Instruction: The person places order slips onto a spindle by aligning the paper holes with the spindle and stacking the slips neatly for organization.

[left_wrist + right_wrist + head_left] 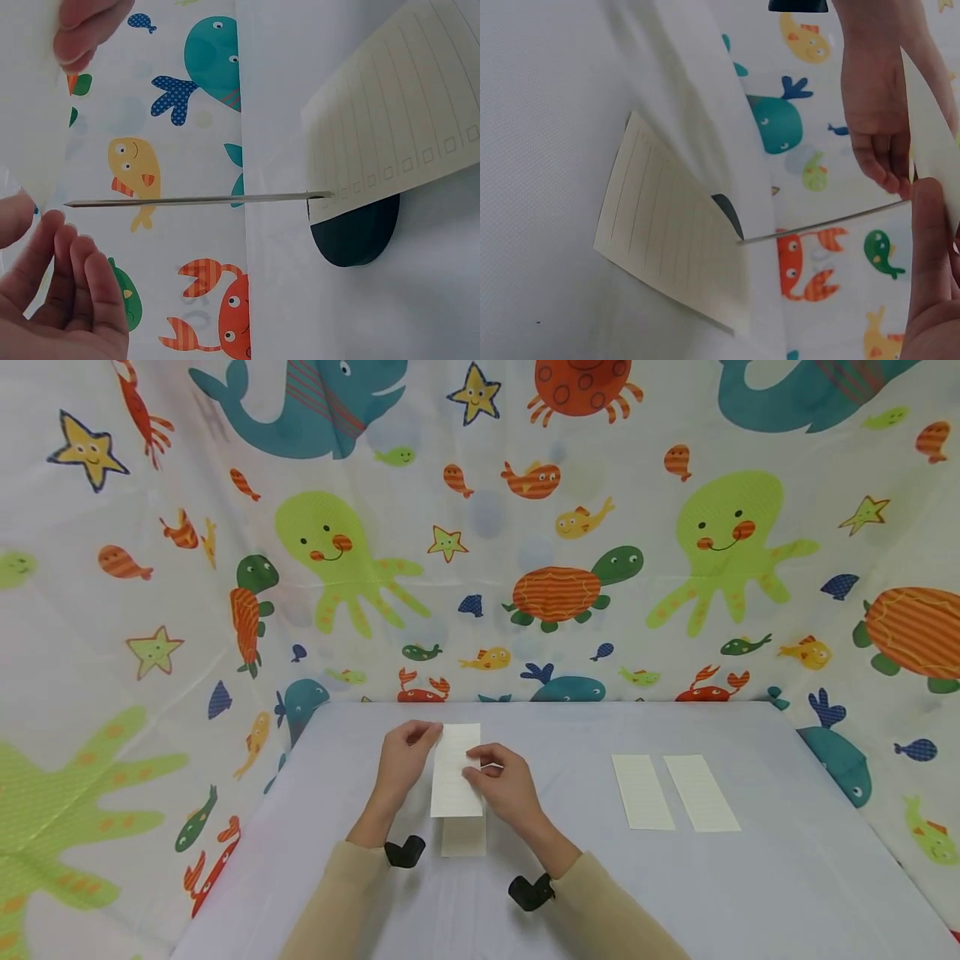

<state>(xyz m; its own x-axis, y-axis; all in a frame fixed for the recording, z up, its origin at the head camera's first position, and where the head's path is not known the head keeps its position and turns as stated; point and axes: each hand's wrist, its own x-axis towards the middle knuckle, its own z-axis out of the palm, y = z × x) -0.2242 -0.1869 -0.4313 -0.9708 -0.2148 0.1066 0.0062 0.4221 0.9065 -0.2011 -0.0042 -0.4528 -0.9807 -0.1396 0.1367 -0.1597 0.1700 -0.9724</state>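
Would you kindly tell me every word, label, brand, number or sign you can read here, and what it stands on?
None can be read.
Held paper: no legible text.
Lined paper below it: ruled lines and small boxes, no words.
Two sheets on the right: too small to read.
Curtain: sea-animal pictures, no lettering visible.

Both hands [930, 289] at a pale sheet [928, 135], lined paper [671, 232], sea-creature cloth [776, 124] behind

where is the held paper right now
In the head view, the held paper is just left of centre, between the left hand at its upper-left corner and the right hand at its right edge.
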